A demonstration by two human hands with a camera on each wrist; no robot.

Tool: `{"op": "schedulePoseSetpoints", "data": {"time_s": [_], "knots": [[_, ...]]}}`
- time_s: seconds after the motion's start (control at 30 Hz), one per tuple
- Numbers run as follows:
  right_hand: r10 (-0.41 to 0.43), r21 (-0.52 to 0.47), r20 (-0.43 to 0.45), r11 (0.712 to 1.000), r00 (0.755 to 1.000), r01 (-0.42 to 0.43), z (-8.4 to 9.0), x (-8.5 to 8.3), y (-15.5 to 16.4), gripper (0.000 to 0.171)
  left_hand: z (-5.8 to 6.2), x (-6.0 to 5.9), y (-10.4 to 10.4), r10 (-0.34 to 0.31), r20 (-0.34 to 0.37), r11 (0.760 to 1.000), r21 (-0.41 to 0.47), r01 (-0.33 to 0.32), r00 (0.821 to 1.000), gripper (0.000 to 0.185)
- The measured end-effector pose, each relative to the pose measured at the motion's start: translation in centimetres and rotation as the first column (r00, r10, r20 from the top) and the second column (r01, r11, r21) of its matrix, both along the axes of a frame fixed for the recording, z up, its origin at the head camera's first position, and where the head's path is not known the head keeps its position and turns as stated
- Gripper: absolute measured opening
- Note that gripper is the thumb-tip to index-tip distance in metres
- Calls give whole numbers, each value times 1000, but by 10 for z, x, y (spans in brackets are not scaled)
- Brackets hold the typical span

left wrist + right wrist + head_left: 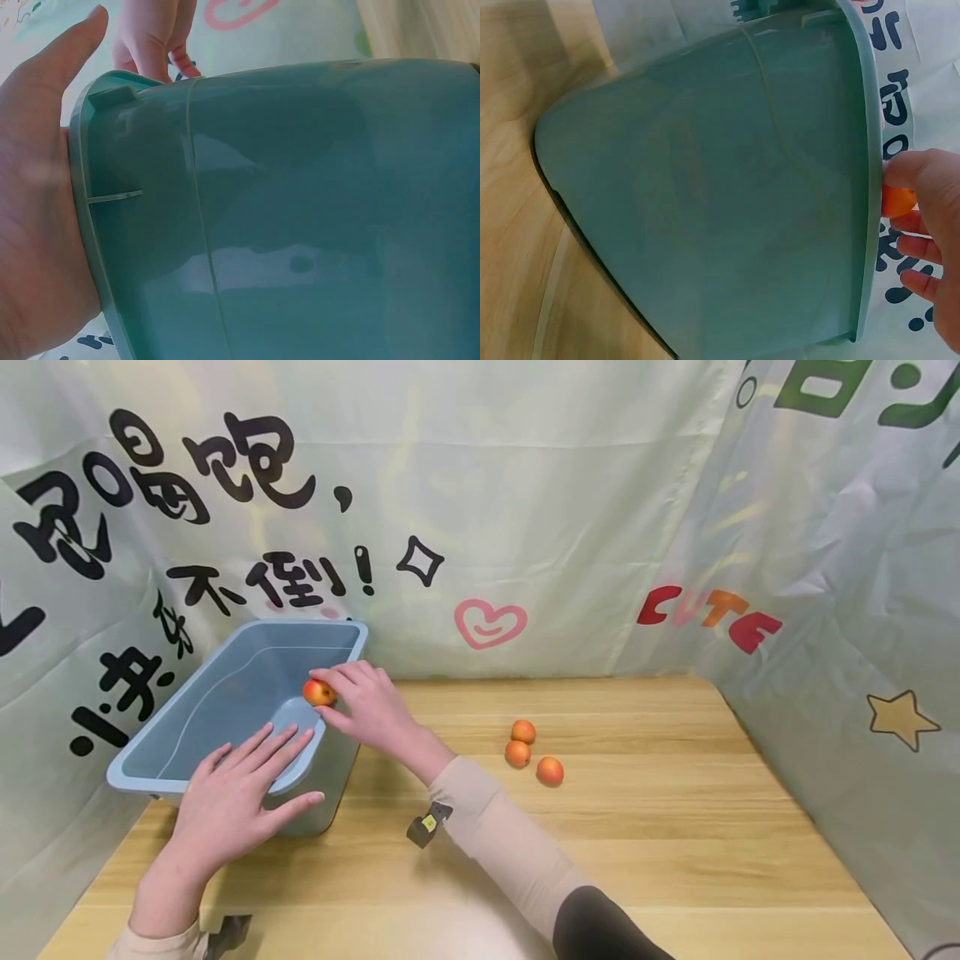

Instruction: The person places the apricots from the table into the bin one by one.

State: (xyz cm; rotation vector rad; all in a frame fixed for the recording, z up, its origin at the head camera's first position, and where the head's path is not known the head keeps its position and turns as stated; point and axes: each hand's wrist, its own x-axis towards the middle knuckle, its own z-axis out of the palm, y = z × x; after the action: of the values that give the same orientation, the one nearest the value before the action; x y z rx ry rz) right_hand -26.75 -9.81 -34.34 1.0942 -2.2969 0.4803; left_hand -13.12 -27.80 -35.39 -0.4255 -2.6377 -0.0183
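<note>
A blue plastic basin stands at the left of the table. Over its right rim, my right hand pinches a small round orange-red fruit between thumb and fingers. In the right wrist view that fruit shows partly behind the basin's rim. My left hand rests on the basin's near rim with its fingers straight, pointing inward. Seen from the left wrist, the palm lies against the rim. Two small fruits sit close together on the table, and a third lies beside them.
The wooden table extends to the right of the basin. A pale printed cloth hangs behind it and along both sides, close to the basin's far and left edges.
</note>
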Motion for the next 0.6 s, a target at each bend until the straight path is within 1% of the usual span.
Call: {"op": "schedulePoseSetpoints", "data": {"time_s": [0.13, 0.6], "knots": [[-2, 4, 8, 1000, 1000, 2, -2, 0, 1, 45, 0, 0, 0, -4, -10, 1000, 4, 4, 1000, 85], [-3, -56, 33, 998, 999, 4, -14, 0, 17, 41, -2, -1, 0, -7, -20, 1000, 8, 7, 1000, 85]]}}
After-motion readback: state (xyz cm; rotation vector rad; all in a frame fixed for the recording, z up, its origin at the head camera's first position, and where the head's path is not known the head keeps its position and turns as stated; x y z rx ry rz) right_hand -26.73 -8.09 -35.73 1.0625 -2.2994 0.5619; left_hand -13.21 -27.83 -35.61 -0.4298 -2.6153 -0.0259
